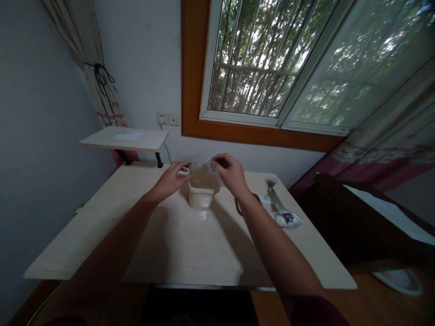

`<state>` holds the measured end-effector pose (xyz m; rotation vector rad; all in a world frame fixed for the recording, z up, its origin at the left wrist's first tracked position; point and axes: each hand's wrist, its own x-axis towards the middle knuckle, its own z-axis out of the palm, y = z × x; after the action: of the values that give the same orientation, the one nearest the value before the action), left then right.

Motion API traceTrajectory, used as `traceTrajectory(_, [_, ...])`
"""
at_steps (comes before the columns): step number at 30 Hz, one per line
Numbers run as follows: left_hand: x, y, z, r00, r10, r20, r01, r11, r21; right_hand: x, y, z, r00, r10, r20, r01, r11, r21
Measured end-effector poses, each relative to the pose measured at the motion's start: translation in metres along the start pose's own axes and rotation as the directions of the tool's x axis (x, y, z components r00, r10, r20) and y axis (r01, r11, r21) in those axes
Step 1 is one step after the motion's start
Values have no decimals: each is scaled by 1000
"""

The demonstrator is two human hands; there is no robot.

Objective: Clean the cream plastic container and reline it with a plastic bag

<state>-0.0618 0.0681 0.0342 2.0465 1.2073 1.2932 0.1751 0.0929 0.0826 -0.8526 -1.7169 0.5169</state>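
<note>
A small cream slotted basket (201, 198) stands on the light wooden table (176, 244), with a clear plastic bag (204, 174) lining it and rising above its rim. My left hand (171, 179) pinches the bag's left edge at the basket's rim. My right hand (231, 173) grips the bag's upper right edge with curled fingers. Both arms reach forward over the table.
A clear bag with a small dark item (284, 217) lies at the table's right side. A raised shelf (125, 138) holding a paper stands at the back left. A wall socket (167, 119) is behind it, and a dark bed frame (356, 222) is to the right.
</note>
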Motion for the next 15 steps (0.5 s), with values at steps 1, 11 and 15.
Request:
traceTrajectory(1, [1,-2,1,1000,-15,-12,15,1000,-6,1,1,4,1000,-17,12,17,999,-28])
traceTrajectory(11, [27,-13,7,988,-153,4,149,952,-269,7,3,26,993,76,92,-85,992,95])
traceTrajectory(15, [46,-13,11,985,-162,54,171,926,-337,10,-5,29,971,222,94,-241,901,362])
